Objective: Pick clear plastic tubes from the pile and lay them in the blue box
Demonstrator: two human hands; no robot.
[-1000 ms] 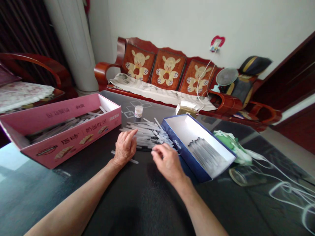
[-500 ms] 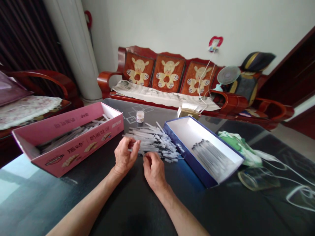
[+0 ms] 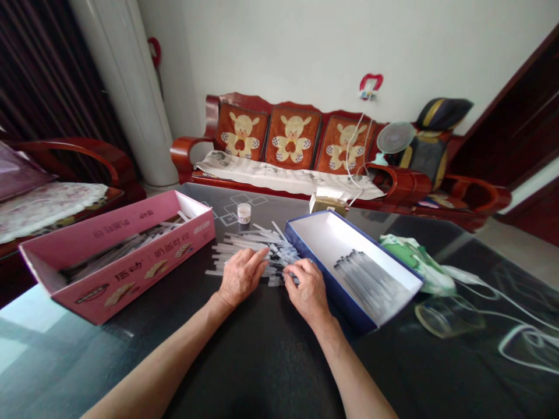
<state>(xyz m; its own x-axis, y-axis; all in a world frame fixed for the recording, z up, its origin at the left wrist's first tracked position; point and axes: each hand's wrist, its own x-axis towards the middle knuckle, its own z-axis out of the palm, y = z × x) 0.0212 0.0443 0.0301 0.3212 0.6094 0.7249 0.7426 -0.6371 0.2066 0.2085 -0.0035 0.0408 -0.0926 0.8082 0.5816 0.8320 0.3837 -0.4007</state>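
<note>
A loose pile of thin translucent tubes (image 3: 244,240), some with dark parts, lies on the dark table between two boxes. My left hand (image 3: 243,274) rests over the pile's near side, fingers stretched out and holding nothing I can see. At the pile's right end, against the blue box, my right hand (image 3: 307,289) has its fingers bent together around a tube end, which is mostly hidden. The blue box (image 3: 321,263) with a white inside holds a neat bundle of dark-tipped tubes (image 3: 367,279). More tubes lie in the long pink box (image 3: 144,270) at left.
Behind the pile stands a small white cup (image 3: 244,213). A tissue box (image 3: 329,201) is beyond the blue box. To the right lie a green and white packet (image 3: 414,259), a clear dish (image 3: 445,316) and white cables (image 3: 524,343). A wooden sofa (image 3: 187,152) is behind the table.
Both hands have moved right over the pile, the right one to the blue box's side. The left fingers have stretched out. Small tubes have shifted under them, and the view has tilted slightly.
</note>
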